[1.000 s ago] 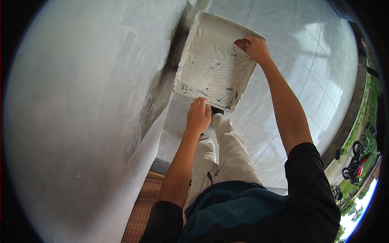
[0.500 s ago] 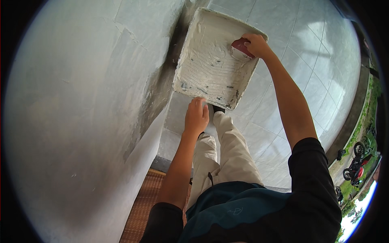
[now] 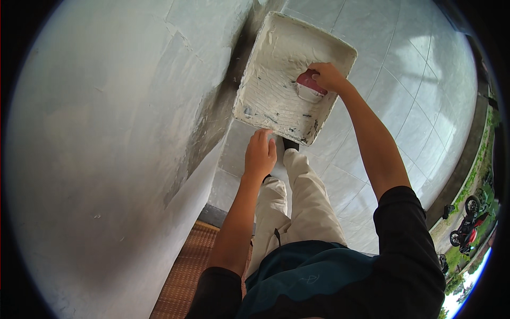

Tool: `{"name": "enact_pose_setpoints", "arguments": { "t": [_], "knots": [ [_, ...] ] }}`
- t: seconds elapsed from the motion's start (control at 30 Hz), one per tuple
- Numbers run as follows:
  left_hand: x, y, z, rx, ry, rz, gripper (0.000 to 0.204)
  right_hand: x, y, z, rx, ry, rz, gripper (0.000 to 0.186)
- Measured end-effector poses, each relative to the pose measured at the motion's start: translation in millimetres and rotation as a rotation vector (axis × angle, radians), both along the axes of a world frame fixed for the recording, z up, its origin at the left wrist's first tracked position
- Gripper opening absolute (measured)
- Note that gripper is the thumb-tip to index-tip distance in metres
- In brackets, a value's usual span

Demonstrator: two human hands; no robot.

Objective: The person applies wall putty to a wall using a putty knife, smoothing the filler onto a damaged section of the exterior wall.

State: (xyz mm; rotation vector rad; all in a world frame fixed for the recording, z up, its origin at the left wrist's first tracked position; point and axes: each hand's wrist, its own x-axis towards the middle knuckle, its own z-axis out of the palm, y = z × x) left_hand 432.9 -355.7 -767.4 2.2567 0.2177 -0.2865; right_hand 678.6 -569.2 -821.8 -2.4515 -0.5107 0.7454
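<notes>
A shallow roller tray (image 3: 251, 74), its ribbed floor and rim caked with off-white paste (image 3: 289, 42), is held out in front of me. The fingers of my left hand (image 3: 260, 155) are closed on its near edge, the fingertips partly hidden at the rim. In my right hand (image 3: 330, 77) I grip a dark red spreader (image 3: 311, 81) with a paste-smeared lower edge. It is inside the tray, toward the right side, over the ribbed slope.
On the left rises a grey, plastered wall (image 3: 117, 133) with patchy streaks. Grey floor tiles (image 3: 372, 122) spread to the right. A brown woven mat (image 3: 186, 266) lies at lower left. Motorbikes (image 3: 467, 226) stand outside at far right. My feet are just below the tray.
My right hand has drawn the spreader toward me and slightly left across the tray. My left hand keeps its hold; the tray appears shifted slightly right in view.
</notes>
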Motion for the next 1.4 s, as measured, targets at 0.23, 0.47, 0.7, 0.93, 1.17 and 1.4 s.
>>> {"name": "enact_pose_setpoints", "arguments": {
  "t": [0.23,0.47,0.7,0.93,1.17,1.4],
  "knots": [
    [-13.2,13.7,11.2,0.077,-0.076,0.025,0.027,-35.1,10.1,-9.5,0.204,0.349,-0.18,0.039],
    [-33.7,44.4,39.1,0.154,-0.155,0.064,0.03,-81.8,44.4,35.7,0.491,0.588,-0.326,0.025],
    [-82.9,83.7,74.8,0.252,-0.234,0.141,0.034,-115.8,79.1,88.1,0.632,0.654,-0.335,0.019],
    [-156.5,134.7,124.1,0.345,-0.322,0.259,0.039,-179.5,148.0,157.7,0.814,0.683,-0.327,0.023],
    [-221.3,159.8,187.3,0.429,-0.392,0.287,0.043,-244.3,176.9,202.0,0.873,0.585,-0.268,0.022],
    [-269.2,181.8,235.2,0.556,-0.622,0.353,0.038,-296.2,206.4,270.7,0.84,0.477,-0.09,0.023]
  ]
}}
